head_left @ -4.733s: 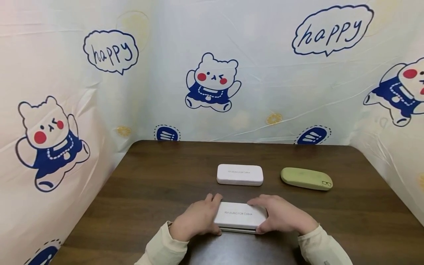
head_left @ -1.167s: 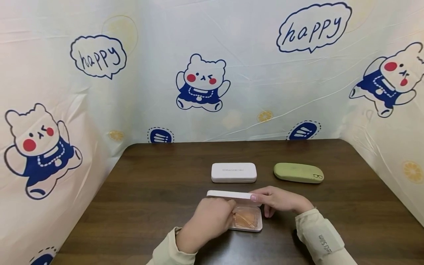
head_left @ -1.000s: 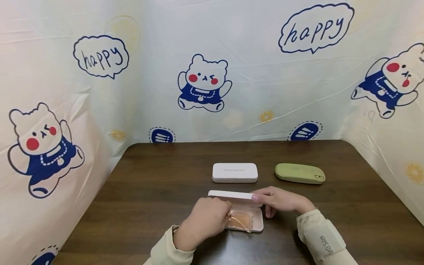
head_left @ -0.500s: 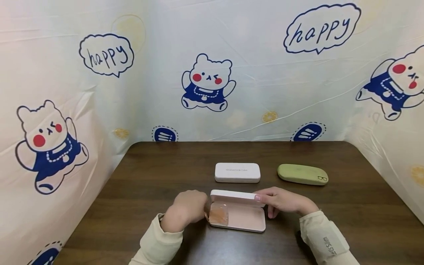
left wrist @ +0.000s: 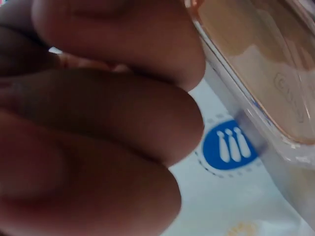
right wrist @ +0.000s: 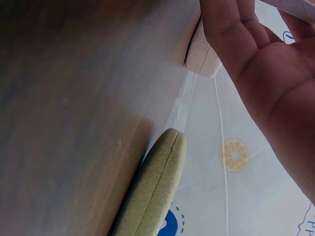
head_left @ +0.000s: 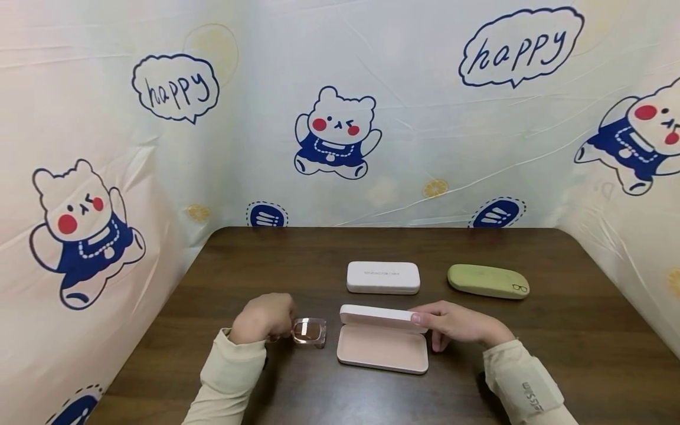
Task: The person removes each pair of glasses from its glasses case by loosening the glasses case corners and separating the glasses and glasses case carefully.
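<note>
In the head view my left hand (head_left: 265,317) grips a pair of sunglasses (head_left: 310,331) with a clear frame and brownish lenses, left of the cases. The left wrist view shows curled fingers (left wrist: 108,113) beside one tinted lens (left wrist: 270,64); the hand hides the rest of the glasses. A white glasses case (head_left: 382,349) lies with its lid raised, its pale pink inside bare. My right hand (head_left: 459,324) pinches the lid's right end, thumb on the outer edge and other fingers behind it. The right wrist view has the right palm (right wrist: 290,98) close to the camera.
Behind the raised lid lies a second, closed white glasses case (head_left: 383,277). To its right is a green glasses case (head_left: 489,281) with a small glasses print. All stand on a dark wooden table (head_left: 255,260), with a printed curtain (head_left: 414,118) behind and at the sides.
The near white case was closed at first; its lid has been lifted. My left hand took the sunglasses out and carried them left. Lately the right hand has stayed at the lid.
</note>
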The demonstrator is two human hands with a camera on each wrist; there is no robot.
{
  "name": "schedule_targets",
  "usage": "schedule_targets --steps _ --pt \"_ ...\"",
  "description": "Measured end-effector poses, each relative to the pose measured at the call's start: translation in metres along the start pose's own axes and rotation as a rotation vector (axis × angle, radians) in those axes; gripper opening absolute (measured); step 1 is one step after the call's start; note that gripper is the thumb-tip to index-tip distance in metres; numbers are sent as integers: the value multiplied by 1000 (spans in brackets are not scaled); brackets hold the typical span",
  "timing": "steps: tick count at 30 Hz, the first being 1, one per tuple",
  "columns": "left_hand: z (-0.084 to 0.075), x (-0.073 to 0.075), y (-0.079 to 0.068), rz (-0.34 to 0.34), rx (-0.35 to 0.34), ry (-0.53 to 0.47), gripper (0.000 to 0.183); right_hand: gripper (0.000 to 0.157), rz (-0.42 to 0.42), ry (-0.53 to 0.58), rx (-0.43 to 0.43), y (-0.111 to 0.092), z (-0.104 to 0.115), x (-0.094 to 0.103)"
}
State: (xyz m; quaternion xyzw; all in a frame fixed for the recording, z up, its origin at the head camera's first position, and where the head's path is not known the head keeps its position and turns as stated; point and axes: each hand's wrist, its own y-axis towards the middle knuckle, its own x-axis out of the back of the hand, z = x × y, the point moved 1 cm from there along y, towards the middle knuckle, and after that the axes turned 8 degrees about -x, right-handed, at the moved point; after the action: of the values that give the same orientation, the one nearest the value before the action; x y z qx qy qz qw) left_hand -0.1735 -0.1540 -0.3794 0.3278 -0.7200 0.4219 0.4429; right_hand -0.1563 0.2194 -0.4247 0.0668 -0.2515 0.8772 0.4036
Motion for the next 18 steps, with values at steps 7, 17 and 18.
schedule_targets --steps 7,17,18 --pt "27 6 -5 26 83 -51 21 48 -9 -3 -10 -3 1 1" --pt "54 9 -11 56 88 -247 22 49 2 -9 -5 -1 1 0" --pt "55 9 -12 56 84 -258 22 49 0 -11 -8 -1 1 0"
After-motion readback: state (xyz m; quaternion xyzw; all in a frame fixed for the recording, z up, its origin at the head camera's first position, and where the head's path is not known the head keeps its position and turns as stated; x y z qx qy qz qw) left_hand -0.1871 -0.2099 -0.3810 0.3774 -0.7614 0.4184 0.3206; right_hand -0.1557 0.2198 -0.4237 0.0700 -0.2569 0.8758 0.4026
